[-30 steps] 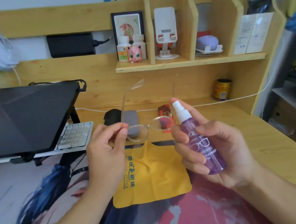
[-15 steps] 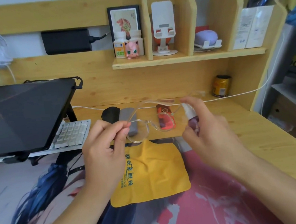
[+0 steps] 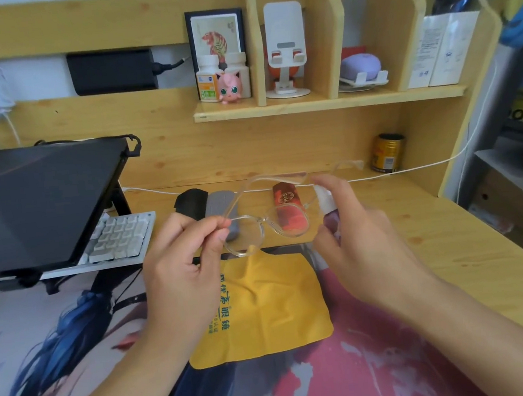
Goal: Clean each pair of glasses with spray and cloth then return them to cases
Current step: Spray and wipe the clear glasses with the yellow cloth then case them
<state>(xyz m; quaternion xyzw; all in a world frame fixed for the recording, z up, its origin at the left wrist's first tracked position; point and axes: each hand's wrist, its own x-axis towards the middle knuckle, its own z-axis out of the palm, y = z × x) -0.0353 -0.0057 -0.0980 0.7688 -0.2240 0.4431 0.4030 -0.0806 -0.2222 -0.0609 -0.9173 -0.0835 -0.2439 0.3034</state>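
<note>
Above the yellow cloth (image 3: 258, 310), clear glasses (image 3: 265, 219) are pinched at one rim by the left hand (image 3: 181, 269) while the spray bottle (image 3: 326, 206) is gripped by the right hand (image 3: 353, 237); mist could be wasted on the desk mat (image 3: 351, 377) if the nozzle is misaimed.

Just 1 view here, from the head camera, looking forward and down over the wooden counter (image 3: 418, 246). It sits close above both forearms, which reach in from the bottom edge toward mid-frame. The wide lens bends the shelf (image 3: 324, 104) and the uprights at the edges. Straight ahead, the counter's back panel fills the upper frame.
</note>
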